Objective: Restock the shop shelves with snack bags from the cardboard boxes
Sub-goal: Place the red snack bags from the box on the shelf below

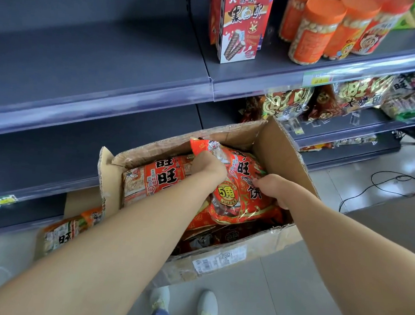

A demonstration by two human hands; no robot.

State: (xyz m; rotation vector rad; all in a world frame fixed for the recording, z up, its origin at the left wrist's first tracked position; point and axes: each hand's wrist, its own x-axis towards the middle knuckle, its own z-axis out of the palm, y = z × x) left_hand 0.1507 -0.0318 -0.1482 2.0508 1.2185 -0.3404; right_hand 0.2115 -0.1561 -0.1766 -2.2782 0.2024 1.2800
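Both hands reach into the open cardboard box (220,259) on the floor, the left hand (207,166) pinching the top corner of a red snack bag (239,185), the right hand (271,188) curled on its side, below the grey shelves (96,72).

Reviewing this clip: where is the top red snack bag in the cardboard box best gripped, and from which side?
Probably by its two ends, from above through the open top of the cardboard box. The red snack bag lies tilted on the pile, its far end raised. The left hand pinches that end; the right hand holds the near-right edge.
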